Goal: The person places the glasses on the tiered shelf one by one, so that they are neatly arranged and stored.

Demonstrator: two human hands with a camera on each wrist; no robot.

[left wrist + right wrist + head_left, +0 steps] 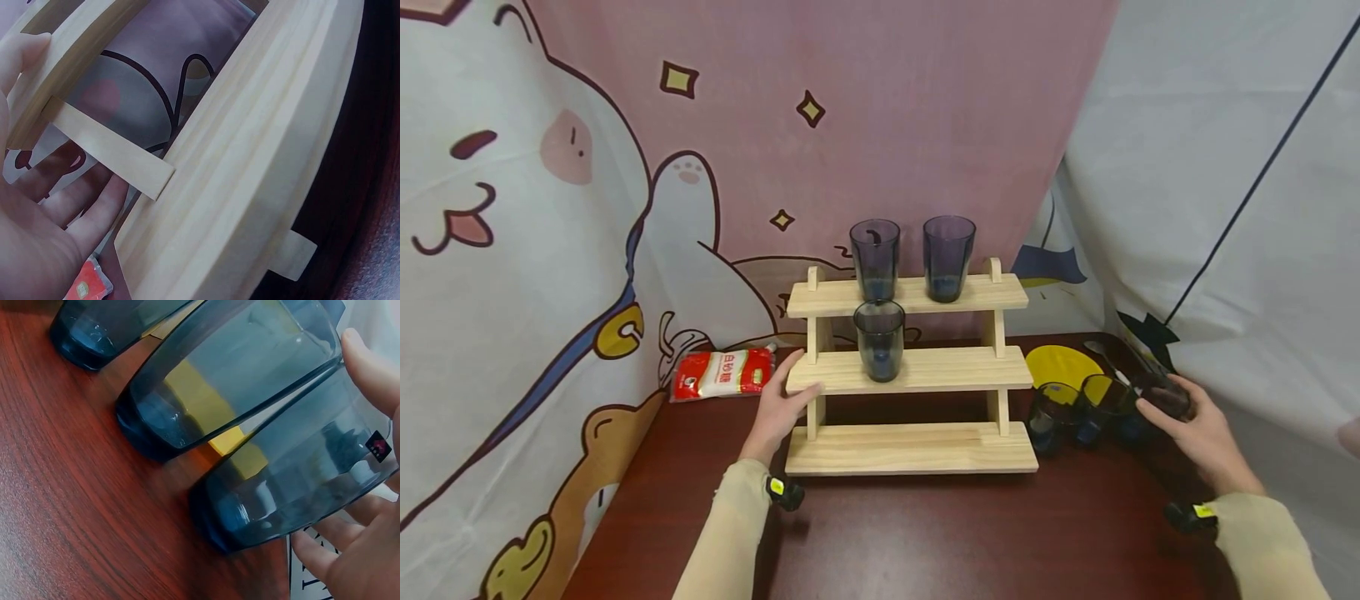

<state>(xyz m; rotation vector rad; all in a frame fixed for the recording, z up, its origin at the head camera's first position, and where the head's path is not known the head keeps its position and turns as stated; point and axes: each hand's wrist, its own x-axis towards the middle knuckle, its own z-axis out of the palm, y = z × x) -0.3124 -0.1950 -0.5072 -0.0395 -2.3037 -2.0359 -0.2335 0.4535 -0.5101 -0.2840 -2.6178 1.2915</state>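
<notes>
A three-tier wooden display shelf (910, 450) stands on the table. Two purple-tinted glasses, a left one (876, 262) and a right one (948, 260), are on its top tier, and a grey-blue glass (880, 342) is on the middle tier. My left hand (775, 412) grips the middle tier's left end, thumb on the board and fingers beneath it, beside the upright. At the right, my right hand (1208, 437) holds a blue-tinted glass (281, 475) near its rim, thumb on one side and fingers on the other. Next to it are two similar glasses (212, 381).
A red and white packet (724, 372) lies left of the shelf. A yellow round plate (1063, 367) and a spoon (1108, 358) are behind the right-hand glasses. Printed cloth (925, 125) hangs behind the dark red table (940, 533) and along both sides.
</notes>
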